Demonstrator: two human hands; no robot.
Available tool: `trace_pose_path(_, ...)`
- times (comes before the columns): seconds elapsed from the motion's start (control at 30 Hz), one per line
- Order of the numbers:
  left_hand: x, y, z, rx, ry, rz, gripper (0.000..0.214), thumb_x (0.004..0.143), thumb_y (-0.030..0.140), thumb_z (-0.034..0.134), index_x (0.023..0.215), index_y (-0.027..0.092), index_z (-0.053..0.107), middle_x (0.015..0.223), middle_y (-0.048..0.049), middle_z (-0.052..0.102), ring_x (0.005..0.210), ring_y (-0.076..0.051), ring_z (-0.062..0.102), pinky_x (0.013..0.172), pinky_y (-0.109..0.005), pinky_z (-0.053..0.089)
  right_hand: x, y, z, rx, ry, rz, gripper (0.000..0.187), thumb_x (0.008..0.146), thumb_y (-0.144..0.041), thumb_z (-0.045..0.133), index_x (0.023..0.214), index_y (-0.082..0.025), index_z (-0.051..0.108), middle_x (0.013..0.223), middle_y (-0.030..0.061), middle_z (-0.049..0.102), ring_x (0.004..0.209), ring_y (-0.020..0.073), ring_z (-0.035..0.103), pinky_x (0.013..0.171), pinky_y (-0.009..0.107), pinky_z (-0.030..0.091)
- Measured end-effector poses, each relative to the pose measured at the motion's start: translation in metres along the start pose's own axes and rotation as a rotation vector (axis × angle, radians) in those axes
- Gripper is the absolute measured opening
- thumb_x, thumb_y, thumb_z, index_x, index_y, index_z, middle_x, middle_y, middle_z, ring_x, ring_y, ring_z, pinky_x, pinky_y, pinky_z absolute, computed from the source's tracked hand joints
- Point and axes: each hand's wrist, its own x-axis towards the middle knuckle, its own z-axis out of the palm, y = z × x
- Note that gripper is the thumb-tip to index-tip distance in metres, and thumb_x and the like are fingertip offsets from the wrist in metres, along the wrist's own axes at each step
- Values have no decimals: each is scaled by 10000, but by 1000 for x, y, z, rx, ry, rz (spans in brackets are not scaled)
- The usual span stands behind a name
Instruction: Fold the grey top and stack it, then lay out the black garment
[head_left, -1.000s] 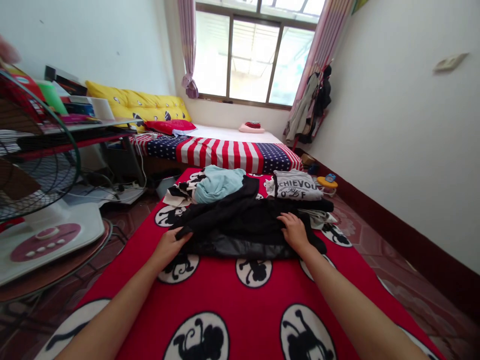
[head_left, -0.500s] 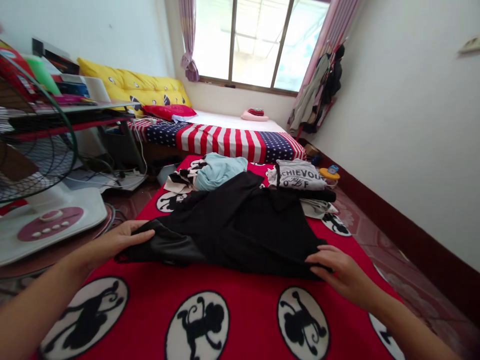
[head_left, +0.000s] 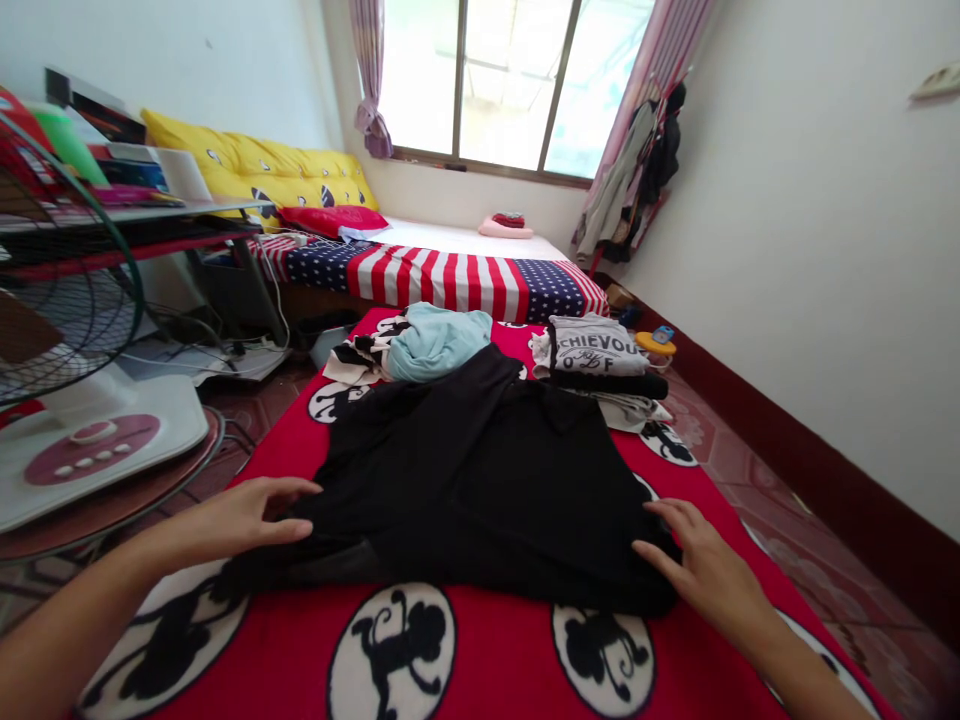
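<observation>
Red monkey-print blanket (head_left: 480, 660) under flat, spread, matte black garment (head_left: 480, 480).

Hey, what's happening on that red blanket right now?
A person is working a black garment spread flat on a red monkey-print blanket on the floor. The left hand rests on its left edge and the right hand on its right edge, both open and flat. Behind it lie a light blue garment in a loose heap and a folded grey printed shirt atop a small stack.
</observation>
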Motion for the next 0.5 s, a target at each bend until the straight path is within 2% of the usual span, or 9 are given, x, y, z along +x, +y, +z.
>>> trace_pose_path(0.07, 2, 10, 10, -12, -26, 40, 723, 646, 609, 686, 1249, 215, 614, 1017, -59, 721, 979, -285, 660, 853, -354, 524, 2, 7, 11, -16, 10, 41, 475, 801, -476, 544, 1194, -211, 584, 1201, 120, 579, 975, 281, 635, 719, 358, 511)
trace_pose_path(0.1, 1, 15, 14, -10, -21, 64, 736, 680, 604, 663, 1300, 219, 573, 1084, -72, 707, 1052, -290, 639, 914, -370, 499, 2, 8, 14, -27, -30, 32, 408, 814, -434, 520, 1148, -217, 606, 1167, 108, 593, 927, 265, 649, 700, 351, 508)
trace_pose_path(0.17, -1, 25, 21, 36, -30, 129, 604, 733, 555, 636, 1251, 244, 618, 1145, -66, 694, 1119, -284, 609, 986, -374, 452, 4, 7, 14, -72, -123, -15, 259, 835, -349, 477, 989, -242, 655, 1075, 67, 625, 835, 229, 660, 671, 332, 488)
trace_pose_path(0.27, -1, 37, 25, 141, -70, 211, 325, 773, 467, 602, 971, 251, 743, 1049, -53, 722, 1023, -266, 644, 941, -350, 471, 15, -2, -1, -161, -228, -74, 158, 803, -330, 541, 799, -263, 684, 922, 29, 654, 819, 227, 653, 679, 323, 461)
trace_pose_path(0.33, 5, 48, 26, 172, 3, 221, 318, 759, 471, 613, 927, 234, 742, 1005, -60, 721, 954, -262, 657, 868, -343, 501, 28, -13, -11, -149, -228, -90, 151, 776, -374, 600, 746, -260, 694, 896, 32, 661, 851, 235, 646, 703, 320, 456)
trace_pose_path(0.4, 17, 63, 31, 119, 113, 220, 444, 753, 513, 614, 1065, 211, 700, 1057, -76, 703, 971, -263, 654, 846, -341, 513, 43, -30, -11, -65, -162, -89, 191, 782, -415, 601, 806, -254, 701, 946, 42, 664, 834, 221, 641, 694, 310, 457)
trace_pose_path(0.5, 46, 92, 48, 3, 238, 244, 653, 753, 506, 625, 1299, 154, 554, 1183, -119, 656, 1088, -267, 622, 928, -351, 490, 60, -58, 11, 120, -117, -123, 256, 817, -399, 551, 975, -238, 672, 984, 47, 654, 724, 174, 620, 673, 297, 464)
